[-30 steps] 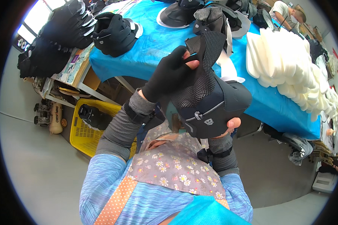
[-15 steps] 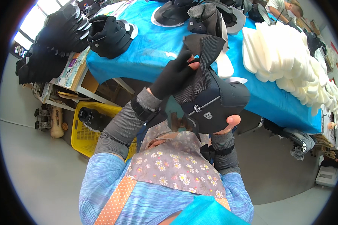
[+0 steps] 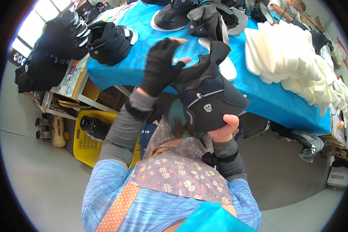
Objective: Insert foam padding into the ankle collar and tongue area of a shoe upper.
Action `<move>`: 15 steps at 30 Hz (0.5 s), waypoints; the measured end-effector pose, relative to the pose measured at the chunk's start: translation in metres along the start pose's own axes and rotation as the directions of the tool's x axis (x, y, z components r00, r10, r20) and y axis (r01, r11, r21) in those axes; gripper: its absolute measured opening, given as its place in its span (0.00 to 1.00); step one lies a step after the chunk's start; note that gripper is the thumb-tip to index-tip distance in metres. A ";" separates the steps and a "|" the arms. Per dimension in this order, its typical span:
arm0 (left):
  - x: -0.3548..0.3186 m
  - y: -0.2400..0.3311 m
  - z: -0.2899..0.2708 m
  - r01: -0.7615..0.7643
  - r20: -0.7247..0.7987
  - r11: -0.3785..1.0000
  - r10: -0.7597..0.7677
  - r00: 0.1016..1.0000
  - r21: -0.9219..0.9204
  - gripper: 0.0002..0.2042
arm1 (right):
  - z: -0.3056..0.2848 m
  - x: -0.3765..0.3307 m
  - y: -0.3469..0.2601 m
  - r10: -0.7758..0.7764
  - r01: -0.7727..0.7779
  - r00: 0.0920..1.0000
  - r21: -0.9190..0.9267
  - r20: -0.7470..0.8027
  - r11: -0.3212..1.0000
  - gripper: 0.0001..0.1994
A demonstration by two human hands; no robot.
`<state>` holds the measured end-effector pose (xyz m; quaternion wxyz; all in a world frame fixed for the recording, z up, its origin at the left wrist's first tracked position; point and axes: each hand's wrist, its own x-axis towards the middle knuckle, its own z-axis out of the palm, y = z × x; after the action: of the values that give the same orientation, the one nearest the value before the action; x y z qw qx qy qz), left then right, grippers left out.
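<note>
A black shoe upper with a mesh collar and a small shield badge is in front of me, above the near table edge. My right hand grips it from below, thumb along its lower edge. My left hand, in a black fingerless glove, is off the upper, just left of its raised collar. Its thumb and forefinger are apart, slightly smeared by motion, with nothing seen in them. Behind the upper, a white insole-shaped piece lies on the blue-covered table.
Stacked black uppers stand at the table's left; more uppers lie at the back. White foot-shaped pieces are piled at right. A yellow basket with a black shoe sits below left. Another person works at the far right.
My left hand has let go of the upper's collar and moved up and left. The upper has shifted slightly left and down in my right hand.
</note>
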<state>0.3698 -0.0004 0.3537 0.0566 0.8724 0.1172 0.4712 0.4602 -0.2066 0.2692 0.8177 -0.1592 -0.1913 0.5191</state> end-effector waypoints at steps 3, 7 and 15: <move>-0.023 0.027 -0.030 0.295 0.060 0.911 -0.290 0.955 -0.289 0.11 | 0.002 0.002 0.003 -0.030 0.029 0.999 -0.063 -0.018 0.998 0.41; -0.036 0.070 -0.033 0.266 0.262 0.834 -0.152 0.953 -0.483 0.20 | 0.009 0.003 0.005 0.036 0.006 0.987 -0.254 0.160 0.967 0.41; -0.054 0.064 -0.043 0.620 0.543 0.467 -0.305 0.782 -0.631 0.30 | 0.003 -0.007 0.011 0.049 0.356 0.892 -0.763 0.450 0.540 0.36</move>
<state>0.3144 -0.0767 0.3468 0.5793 0.7582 0.1235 0.2725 0.4475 -0.2081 0.2660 0.6266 -0.3918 -0.5971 0.3120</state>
